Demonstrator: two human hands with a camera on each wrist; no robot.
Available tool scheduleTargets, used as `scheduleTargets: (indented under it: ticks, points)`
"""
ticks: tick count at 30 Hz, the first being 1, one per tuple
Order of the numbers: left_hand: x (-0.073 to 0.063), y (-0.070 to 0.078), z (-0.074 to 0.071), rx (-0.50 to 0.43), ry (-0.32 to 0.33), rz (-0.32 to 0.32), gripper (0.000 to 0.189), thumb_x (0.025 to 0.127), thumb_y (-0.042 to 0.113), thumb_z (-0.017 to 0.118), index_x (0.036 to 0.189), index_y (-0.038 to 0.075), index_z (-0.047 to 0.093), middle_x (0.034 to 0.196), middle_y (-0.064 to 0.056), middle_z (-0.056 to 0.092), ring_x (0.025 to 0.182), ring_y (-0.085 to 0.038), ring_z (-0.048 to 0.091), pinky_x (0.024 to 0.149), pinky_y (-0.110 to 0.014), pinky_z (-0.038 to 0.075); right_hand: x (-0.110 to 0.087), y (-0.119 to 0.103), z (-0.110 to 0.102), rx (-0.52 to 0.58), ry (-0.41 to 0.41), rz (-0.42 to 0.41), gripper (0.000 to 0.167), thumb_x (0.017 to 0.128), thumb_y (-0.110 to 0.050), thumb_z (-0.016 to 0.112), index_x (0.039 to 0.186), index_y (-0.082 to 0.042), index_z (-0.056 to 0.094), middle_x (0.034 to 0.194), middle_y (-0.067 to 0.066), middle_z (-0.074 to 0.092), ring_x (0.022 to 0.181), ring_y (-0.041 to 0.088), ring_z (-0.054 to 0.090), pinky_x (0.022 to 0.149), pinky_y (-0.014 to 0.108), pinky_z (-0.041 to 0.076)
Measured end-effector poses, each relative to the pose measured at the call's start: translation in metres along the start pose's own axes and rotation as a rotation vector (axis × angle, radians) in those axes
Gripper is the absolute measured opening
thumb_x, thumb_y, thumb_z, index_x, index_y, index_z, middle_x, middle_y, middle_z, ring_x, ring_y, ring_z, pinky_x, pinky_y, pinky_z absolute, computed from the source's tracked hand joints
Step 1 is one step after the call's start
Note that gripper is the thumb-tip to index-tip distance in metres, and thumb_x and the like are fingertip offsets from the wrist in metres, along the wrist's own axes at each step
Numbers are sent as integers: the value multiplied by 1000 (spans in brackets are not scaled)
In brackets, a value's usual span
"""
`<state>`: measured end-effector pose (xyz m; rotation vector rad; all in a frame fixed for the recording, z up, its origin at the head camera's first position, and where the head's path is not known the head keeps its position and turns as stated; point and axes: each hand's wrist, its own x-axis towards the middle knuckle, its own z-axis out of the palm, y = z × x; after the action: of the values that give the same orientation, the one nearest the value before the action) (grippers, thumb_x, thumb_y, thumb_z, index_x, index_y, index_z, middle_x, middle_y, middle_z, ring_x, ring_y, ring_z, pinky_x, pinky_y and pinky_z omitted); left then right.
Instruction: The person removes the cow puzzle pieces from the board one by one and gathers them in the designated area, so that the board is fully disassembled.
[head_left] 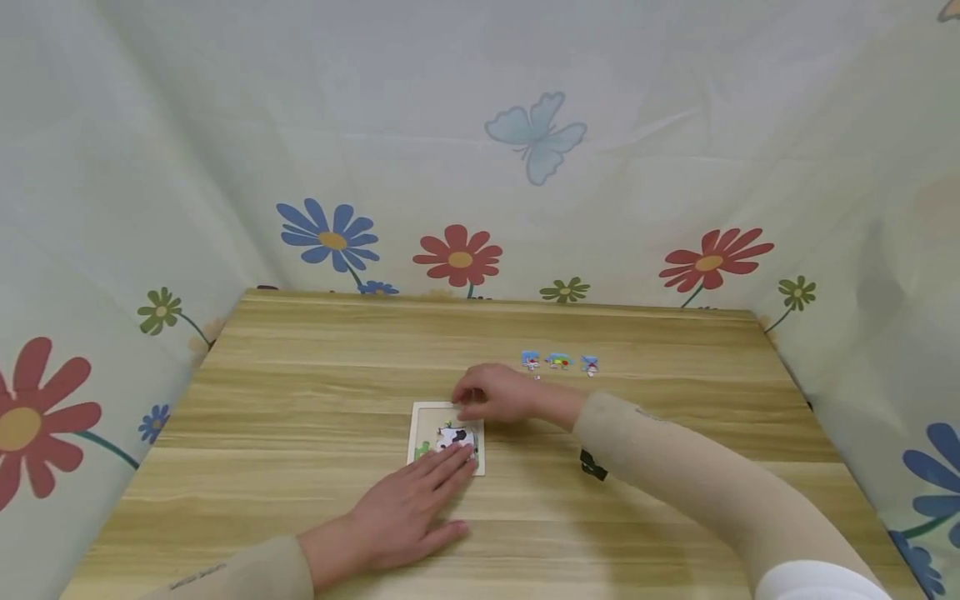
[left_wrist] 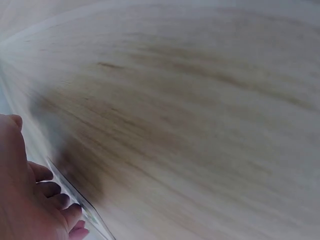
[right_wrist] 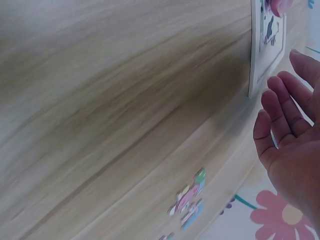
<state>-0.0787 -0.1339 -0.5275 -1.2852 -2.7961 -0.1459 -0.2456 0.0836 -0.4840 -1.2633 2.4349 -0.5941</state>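
Observation:
A small pale-framed puzzle board (head_left: 413, 417) lies on the wooden table, with a black-and-white cow picture (head_left: 454, 435) and a bit of green inside it. My left hand (head_left: 401, 510) lies with its fingers stretched over the lower part of the board, fingertips on the cow. In the left wrist view, that hand (left_wrist: 30, 200) covers most of the board's edge (left_wrist: 92, 214). Above the board's upper right corner hovers my right hand (head_left: 498, 393), fingers loosely bent. The right wrist view shows nothing held in this hand (right_wrist: 295, 120), apart from the board (right_wrist: 253, 55).
Behind the right hand, three colourful puzzle pieces (head_left: 559, 361) lie in a row, with a tiny white bit (head_left: 537, 377) in front of them. A black object (head_left: 592, 465) sits partly hidden under the right forearm. A flowered curtain (head_left: 420, 125) borders the table (head_left: 300, 375).

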Motion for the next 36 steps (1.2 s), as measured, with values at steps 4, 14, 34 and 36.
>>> scheduleTargets:
  ticks: [4, 14, 34, 36]
  points:
    - [2, 2, 2, 7, 17, 5, 76, 111, 57, 43, 164, 3, 40, 172, -17, 34, 159, -31, 33, 126, -46, 37, 4, -3, 4, 5, -20, -24, 21, 103, -20, 74, 120, -9, 78, 108, -1, 73, 98, 11, 63, 93, 28, 54]
    - [11, 11, 4, -10, -16, -23, 78, 112, 59, 38, 165, 2, 37, 173, -19, 32, 161, -32, 29, 129, -44, 32, 6, -8, 6, 2, -47, -43, 15, 104, -18, 73, 116, -11, 79, 103, -2, 71, 94, 9, 62, 89, 25, 54]
    - [10, 12, 10, 27, 18, -23, 79, 111, 60, 43, 164, 0, 40, 170, -21, 36, 160, -33, 32, 128, -45, 34, 14, -13, 11, 111, -118, 28, 5, 104, -16, 72, 105, -12, 73, 94, -6, 67, 85, 5, 59, 79, 20, 52]
    - [9, 12, 10, 37, 30, -18, 79, 110, 60, 44, 163, 0, 41, 170, -21, 37, 159, -33, 33, 127, -45, 35, 14, -12, 11, 119, -115, 30, 5, 103, -15, 73, 105, -11, 72, 93, -6, 66, 85, 5, 59, 79, 20, 52]
